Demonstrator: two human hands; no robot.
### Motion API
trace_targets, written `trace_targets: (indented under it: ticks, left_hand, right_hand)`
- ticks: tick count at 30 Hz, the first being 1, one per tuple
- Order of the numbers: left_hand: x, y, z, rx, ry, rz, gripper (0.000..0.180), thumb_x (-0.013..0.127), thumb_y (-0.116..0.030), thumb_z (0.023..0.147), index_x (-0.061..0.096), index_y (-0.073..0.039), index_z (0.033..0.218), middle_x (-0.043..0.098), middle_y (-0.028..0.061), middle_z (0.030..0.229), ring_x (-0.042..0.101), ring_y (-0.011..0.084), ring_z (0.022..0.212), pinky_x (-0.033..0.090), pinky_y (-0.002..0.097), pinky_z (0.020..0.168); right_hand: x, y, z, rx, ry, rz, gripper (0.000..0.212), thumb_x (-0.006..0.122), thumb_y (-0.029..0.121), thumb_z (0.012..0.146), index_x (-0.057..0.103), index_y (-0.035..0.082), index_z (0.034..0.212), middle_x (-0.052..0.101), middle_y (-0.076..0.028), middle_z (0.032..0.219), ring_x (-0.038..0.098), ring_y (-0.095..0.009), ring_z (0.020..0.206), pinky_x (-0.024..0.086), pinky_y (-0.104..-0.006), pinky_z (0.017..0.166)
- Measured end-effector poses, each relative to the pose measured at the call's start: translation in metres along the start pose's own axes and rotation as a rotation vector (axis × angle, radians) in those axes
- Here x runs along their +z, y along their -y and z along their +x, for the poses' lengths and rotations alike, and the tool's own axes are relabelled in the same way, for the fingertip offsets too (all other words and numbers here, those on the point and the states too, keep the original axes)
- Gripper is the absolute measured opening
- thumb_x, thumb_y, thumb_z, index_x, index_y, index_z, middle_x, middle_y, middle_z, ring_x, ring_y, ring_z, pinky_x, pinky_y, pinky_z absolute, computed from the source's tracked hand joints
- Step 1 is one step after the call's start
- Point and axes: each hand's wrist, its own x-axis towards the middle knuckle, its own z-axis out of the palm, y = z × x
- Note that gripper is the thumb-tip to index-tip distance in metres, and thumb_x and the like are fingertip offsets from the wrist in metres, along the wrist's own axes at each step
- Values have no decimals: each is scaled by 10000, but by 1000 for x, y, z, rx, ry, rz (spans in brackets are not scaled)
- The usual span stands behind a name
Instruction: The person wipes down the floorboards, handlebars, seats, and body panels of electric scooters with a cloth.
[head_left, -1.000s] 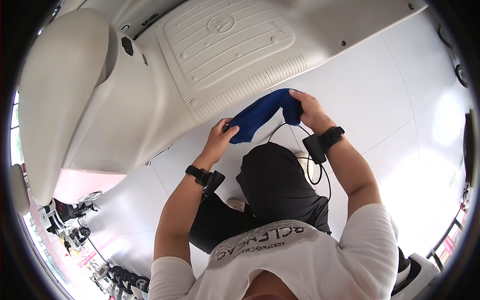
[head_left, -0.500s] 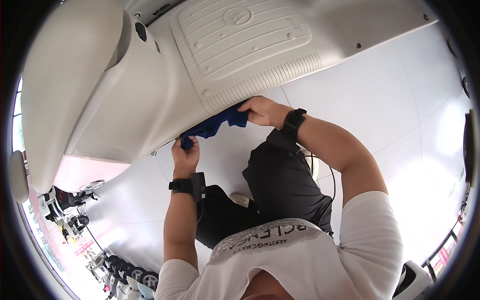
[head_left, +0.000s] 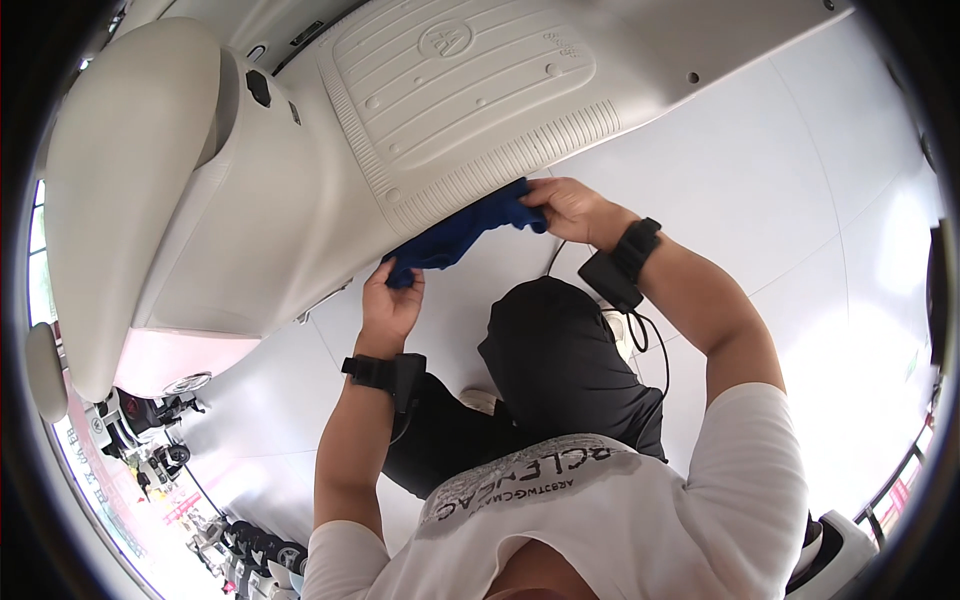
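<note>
A dark blue cloth (head_left: 460, 235) is stretched between my two hands along the lower edge of a cream-coloured scooter (head_left: 270, 200). Pinched in my left hand (head_left: 392, 300) is the cloth's near left end, just under the body panel. My right hand (head_left: 575, 208) grips the other end beside the ribbed border of the footboard (head_left: 470, 100). The cloth's upper edge meets the side of the scooter; whether it reaches underneath is hidden. Both wrists carry black strapped devices.
The scooter's long seat (head_left: 140, 200) rises at the left, above a pink rear panel (head_left: 190, 355). Pale floor tiles (head_left: 740, 190) lie to the right. My bent knee (head_left: 560, 350) in black trousers is close below the cloth. Other scooters (head_left: 145, 430) stand at the lower left.
Both hands have shifted right along the scooter's edge, carrying the cloth with them. The scooter sits slightly further up and left in view.
</note>
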Motion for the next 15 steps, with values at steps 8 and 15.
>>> trace_targets:
  ticks: [8, 15]
  left_hand:
    - [106, 106, 28, -285, 349, 321, 256, 624, 2, 897, 569, -65, 1138, 591, 73, 1160, 578, 206, 1056, 539, 375, 855]
    - [162, 171, 51, -375, 431, 352, 262, 623, -10, 912, 555, -64, 1159, 581, 83, 1203, 569, 206, 1100, 517, 395, 921]
  right_hand:
    - [-71, 75, -64, -288, -498, 260, 116, 511, -4, 948, 564, -106, 968, 618, -174, 976, 628, -224, 869, 545, -293, 784]
    - [-130, 139, -83, -558, -576, 399, 184, 552, 82, 963, 569, -30, 1108, 603, -137, 1017, 597, -214, 913, 514, -273, 868]
